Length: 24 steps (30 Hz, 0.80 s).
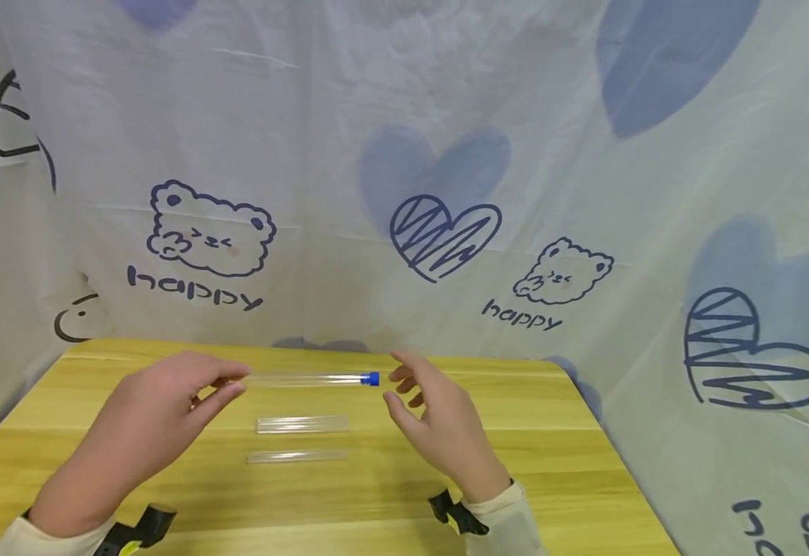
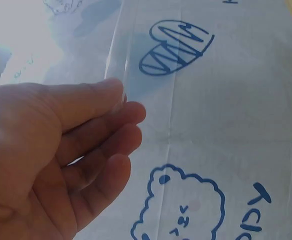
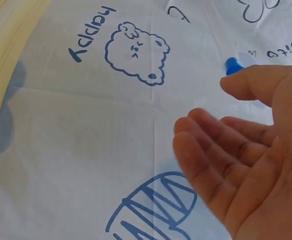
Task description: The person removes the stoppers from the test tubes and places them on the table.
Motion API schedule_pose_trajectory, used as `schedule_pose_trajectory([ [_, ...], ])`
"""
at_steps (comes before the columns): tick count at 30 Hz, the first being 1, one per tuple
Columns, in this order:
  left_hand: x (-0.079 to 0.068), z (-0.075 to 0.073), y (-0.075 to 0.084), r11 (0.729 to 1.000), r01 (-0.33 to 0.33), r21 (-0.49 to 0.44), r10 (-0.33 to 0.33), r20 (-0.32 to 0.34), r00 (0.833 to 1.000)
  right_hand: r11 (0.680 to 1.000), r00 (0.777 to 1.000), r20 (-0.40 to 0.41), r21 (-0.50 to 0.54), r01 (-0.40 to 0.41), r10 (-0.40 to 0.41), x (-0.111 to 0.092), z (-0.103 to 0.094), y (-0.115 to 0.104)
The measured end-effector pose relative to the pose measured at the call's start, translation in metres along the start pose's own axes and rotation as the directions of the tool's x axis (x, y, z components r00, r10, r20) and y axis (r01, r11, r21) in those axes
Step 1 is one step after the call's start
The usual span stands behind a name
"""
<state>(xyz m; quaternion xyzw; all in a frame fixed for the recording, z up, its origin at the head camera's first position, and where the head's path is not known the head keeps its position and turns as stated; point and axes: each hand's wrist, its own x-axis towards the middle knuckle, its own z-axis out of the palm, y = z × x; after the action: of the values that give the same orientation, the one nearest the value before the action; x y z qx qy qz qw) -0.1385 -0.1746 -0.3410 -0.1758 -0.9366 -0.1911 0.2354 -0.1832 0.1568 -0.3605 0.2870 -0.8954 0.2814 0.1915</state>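
A clear test tube (image 1: 307, 380) with a blue cap (image 1: 373, 379) lies level in the head view, its cap toward the right. My left hand (image 1: 161, 409) pinches the tube's left end between thumb and fingertips; in the left wrist view the thumb presses the clear tube (image 2: 118, 55) against the index finger. Just right of the cap, my right hand (image 1: 439, 417) holds nothing, its thumb apart from loosely bent fingers. In the right wrist view the blue cap (image 3: 233, 65) shows beyond the thumb, partly hidden by it.
Two more clear tubes lie on the yellow wood-grain table (image 1: 550, 479): a wider-looking one (image 1: 302, 425) and a thinner one (image 1: 297, 456) nearer the front. Behind the table hangs a pale printed cloth (image 1: 335, 293). Each wrist carries a black strap mount.
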Motion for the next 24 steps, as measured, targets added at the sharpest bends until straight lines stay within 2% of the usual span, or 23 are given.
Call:
schedule_pose_trajectory([
  [6,-0.0042,0.003,0.0053,0.996,-0.093,-0.005,0.092,-0.081,0.992,0.983,0.981,-0.072,0.021,0.183,-0.181,-0.0004,0.0012,-0.0023],
  [11,-0.0037,0.0052,0.0072,0.994,-0.108,0.002,0.107,-0.078,0.991,0.973,0.971,-0.098,0.055,0.222,-0.216,-0.0015,0.0008,-0.0017],
  [17,-0.002,0.0066,0.0081,0.996,-0.091,0.009,0.091,-0.039,0.995,0.968,0.965,-0.093,0.043,0.249,-0.244,-0.001,-0.0009,-0.0013],
  [24,-0.0009,0.0072,0.0076,1.0,-0.014,-0.007,0.014,-0.024,1.0,0.963,0.959,-0.091,0.0,0.269,-0.268,0.0,0.0013,-0.0001],
])
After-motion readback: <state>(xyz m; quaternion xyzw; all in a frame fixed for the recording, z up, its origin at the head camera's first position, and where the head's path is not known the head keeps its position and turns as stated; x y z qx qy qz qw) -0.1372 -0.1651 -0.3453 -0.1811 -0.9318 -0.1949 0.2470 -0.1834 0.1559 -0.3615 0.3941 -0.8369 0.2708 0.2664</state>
